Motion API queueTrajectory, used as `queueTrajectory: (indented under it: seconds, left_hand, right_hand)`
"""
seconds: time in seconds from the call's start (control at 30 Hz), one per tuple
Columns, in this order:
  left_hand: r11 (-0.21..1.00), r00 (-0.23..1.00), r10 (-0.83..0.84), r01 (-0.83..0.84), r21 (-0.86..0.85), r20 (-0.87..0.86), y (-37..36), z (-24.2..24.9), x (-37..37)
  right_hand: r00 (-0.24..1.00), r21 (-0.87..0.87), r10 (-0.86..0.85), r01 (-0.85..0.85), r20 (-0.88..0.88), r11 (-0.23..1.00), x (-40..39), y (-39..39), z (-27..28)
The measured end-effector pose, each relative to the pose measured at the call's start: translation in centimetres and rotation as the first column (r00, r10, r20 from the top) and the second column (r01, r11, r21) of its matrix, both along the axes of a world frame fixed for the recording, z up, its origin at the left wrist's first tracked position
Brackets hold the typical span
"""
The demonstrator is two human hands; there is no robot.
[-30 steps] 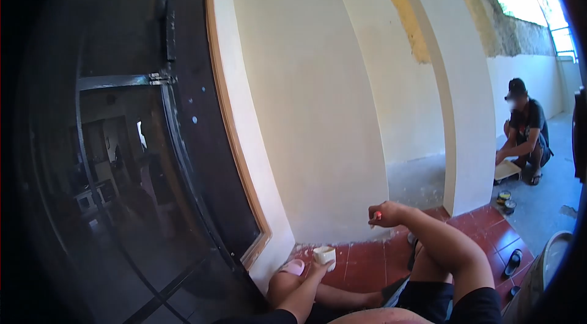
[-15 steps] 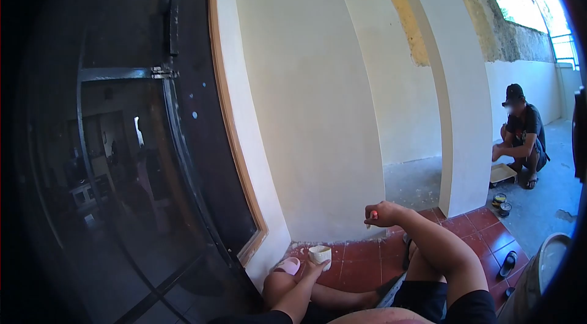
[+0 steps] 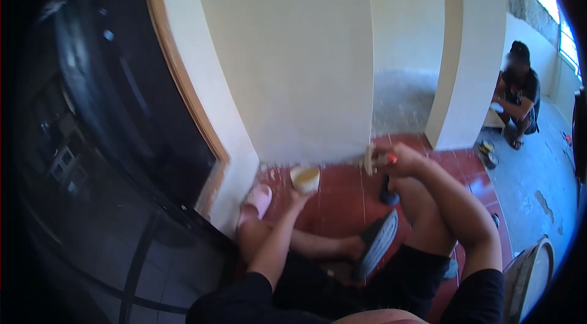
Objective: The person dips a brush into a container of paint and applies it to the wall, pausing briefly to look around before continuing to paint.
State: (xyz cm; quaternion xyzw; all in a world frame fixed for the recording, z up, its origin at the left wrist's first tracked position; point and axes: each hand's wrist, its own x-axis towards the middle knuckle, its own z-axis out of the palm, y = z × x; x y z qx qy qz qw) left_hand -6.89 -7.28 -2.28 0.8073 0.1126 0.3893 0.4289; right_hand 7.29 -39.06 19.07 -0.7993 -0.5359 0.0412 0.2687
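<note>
My left hand point(image 3: 298, 194) grips a small white tub point(image 3: 307, 184) from below and the side, its open top tilted toward me, with a yellowish inside. Out to the right, my right hand point(image 3: 405, 161) is closed around what looks like a paintbrush point(image 3: 370, 160). Its pale end points left toward the foot of the cream wall point(image 3: 293, 79), and a red part shows between the fingers. Blur hides the brush's finer details. Both hands are above the red tiled floor point(image 3: 336, 202), apart from the wall.
A dark glazed door point(image 3: 122, 110) with a wooden frame stands at left. Near my legs are a pink slipper point(image 3: 262, 197) and a grey-soled slipper point(image 3: 378, 244). A person point(image 3: 520, 95) crouches at right by a tray point(image 3: 493, 118) and small cans point(image 3: 488, 153). A large bucket point(image 3: 532, 275) stands close at right.
My view has tilted downward and turned, so the wall base and my legs show more. The tub stays in my left hand, the brush in my right, its pale end now facing left.
</note>
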Motion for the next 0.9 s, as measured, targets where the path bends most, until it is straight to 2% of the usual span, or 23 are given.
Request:
queueTrajectory:
  seconds: [0.03,0.1,0.13,0.17,0.2,0.23,0.27,0.3,0.33,0.37,0.4,0.47,0.53,0.6,0.63,0.67,0.7,0.73,0.77,0.8,0.83,0.9]
  left_hand:
    - [0.98,0.991,-0.12,0.127,-0.155,0.052,0.2,-0.1,0.8]
    - [0.993,0.986,-0.122,0.121,0.013,0.118,0.9,0.2,2.1]
    - [0.975,0.973,-0.195,0.206,-0.081,0.125,0.5,2.2,2.1]
    - [0.96,0.956,-0.264,0.274,-0.062,0.127,0.6,3.2,2.1]
    - [0.895,0.9,-0.361,0.408,-0.178,0.245,1.5,1.8,3.8]
    - [0.792,0.83,-0.459,0.544,-0.277,0.317,2.2,1.6,4.7]
    - [0.733,0.787,-0.488,0.604,-0.312,0.378,2.5,2.2,5.2]
    - [0.697,0.757,-0.515,0.643,-0.318,0.403,3.5,1.8,6.1]
    - [0.692,0.771,-0.501,0.629,-0.354,0.393,3.7,2.2,6.5]
    - [0.765,0.757,-0.52,0.618,-0.178,0.395,3.9,3.5,7.1]
    - [0.809,0.743,-0.544,0.587,0.009,0.39,4.1,4.3,7.6]
    - [0.822,0.759,-0.536,0.568,0.025,0.369,4.7,4.3,8.6]
    - [0.825,0.768,-0.542,0.564,0.041,0.341,4.8,3.6,9.4]
    - [0.857,0.796,-0.501,0.511,0.067,0.339,4.8,3.0,9.9]
    - [0.852,0.799,-0.507,0.521,0.049,0.323,4.9,2.8,9.8]
    - [0.9,0.864,-0.435,0.406,0.16,0.253,5.0,2.5,9.6]
    - [0.916,0.917,-0.349,0.29,0.277,0.194,5.0,2.1,9.5]
    - [0.918,0.917,-0.353,0.302,0.257,0.185,5.0,1.3,9.8]
    - [0.912,0.896,-0.389,0.342,0.228,0.215,5.1,0.6,10.2]
    - [0.904,0.872,-0.421,0.379,0.2,0.249,5.1,0.1,10.5]
    - [0.905,0.872,-0.42,0.384,0.182,0.249,5.2,-0.3,10.5]
    - [0.859,0.83,-0.505,0.512,0.035,0.236,5.5,-0.8,10.5]
  right_hand:
    - [0.999,0.033,0.002,-0.001,-0.051,0.999,0.4,0.2,0.0]
    - [1.0,0.075,0.02,-0.019,-0.011,0.997,1.2,0.8,-0.2]
    - [0.999,0.046,-0.011,0.012,-0.032,0.999,1.2,1.1,0.5]
    - [1.0,0.067,0.015,-0.016,0.009,0.998,2.3,1.2,0.0]
    - [0.995,0.085,-0.028,0.02,0.094,0.996,2.6,1.4,0.0]
    - [0.996,0.143,0.031,-0.043,0.082,0.989,2.8,2.1,0.4]
    - [0.994,0.107,0.017,-0.028,0.105,0.994,3.1,2.3,0.9]
    - [1.0,0.11,0.001,-0.002,0.009,0.994,2.7,2.7,1.3]
    - [0.997,0.116,-0.022,0.031,-0.075,0.993,2.6,3.1,1.8]
    - [0.995,0.098,-0.019,0.028,-0.093,0.995,2.8,3.5,1.9]
    - [0.999,0.152,-0.007,0.014,-0.046,0.988,2.8,3.7,1.9]
    - [1.0,0.201,-0.005,0.008,-0.015,0.979,3.0,4.4,1.1]
    - [0.988,0.334,-0.067,0.112,-0.142,0.936,2.9,5.2,-0.1]
    - [0.986,0.344,-0.036,0.091,-0.162,0.935,3.1,5.9,-0.6]
    - [0.959,0.354,-0.014,0.118,-0.284,0.928,3.1,6.2,-0.7]
    - [0.916,0.358,0.01,0.147,-0.401,0.922,3.0,6.5,-0.8]
    - [0.95,0.338,0.021,0.09,-0.31,0.937,2.9,7.0,-0.7]
    - [0.945,0.321,0.008,0.103,-0.326,0.941,3.3,7.7,-0.8]
    - [0.976,0.338,0.172,-0.119,-0.132,0.934,4.2,8.6,-0.9]
    - [0.939,0.31,0.337,-0.339,0.063,0.888,4.6,9.4,-1.0]
    - [0.941,0.295,0.337,-0.325,0.012,0.898,4.2,10.2,-0.9]
    - [0.928,0.258,0.372,-0.366,0.025,0.894,4.5,11.6,-1.8]
